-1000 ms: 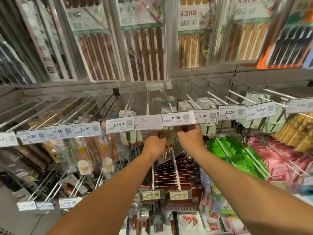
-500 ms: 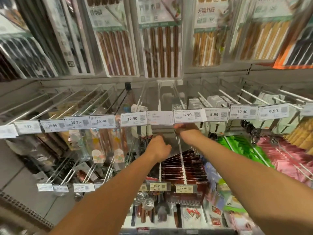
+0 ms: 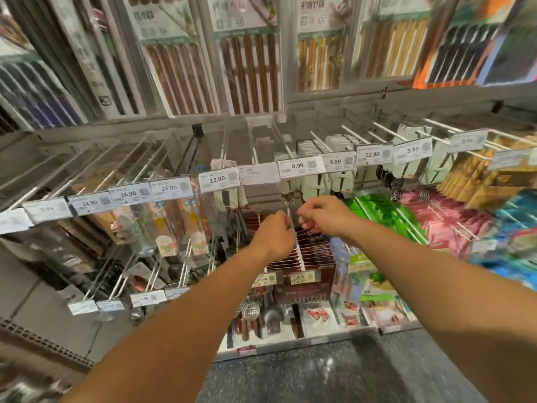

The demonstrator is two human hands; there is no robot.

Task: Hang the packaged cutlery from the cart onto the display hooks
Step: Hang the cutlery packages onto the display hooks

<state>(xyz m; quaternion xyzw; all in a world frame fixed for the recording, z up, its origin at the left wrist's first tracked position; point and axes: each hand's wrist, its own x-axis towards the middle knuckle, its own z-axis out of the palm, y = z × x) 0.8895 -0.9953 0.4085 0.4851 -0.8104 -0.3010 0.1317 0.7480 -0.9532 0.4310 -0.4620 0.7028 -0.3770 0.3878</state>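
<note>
Packaged cutlery (image 3: 290, 210) pinched by the curled left hand (image 3: 273, 237) at its lower end, right hand (image 3: 322, 216) just beside with fingers curled, its hold not discernible, 8.99 price tag (image 3: 300, 166) just beyond both hands, chopstick packs (image 3: 250, 53) hung farther above.

Head view, forward and down, near hook rack (image 3: 255, 146)

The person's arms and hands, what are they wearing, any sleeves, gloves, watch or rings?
Both forearms are bare up to the frame edge: no sleeve shows. The left hand and right hand wear no gloves. Neither wrist carries a watch or band. No ring stands out, though the fingers are too blurred and small to be sure.
</note>
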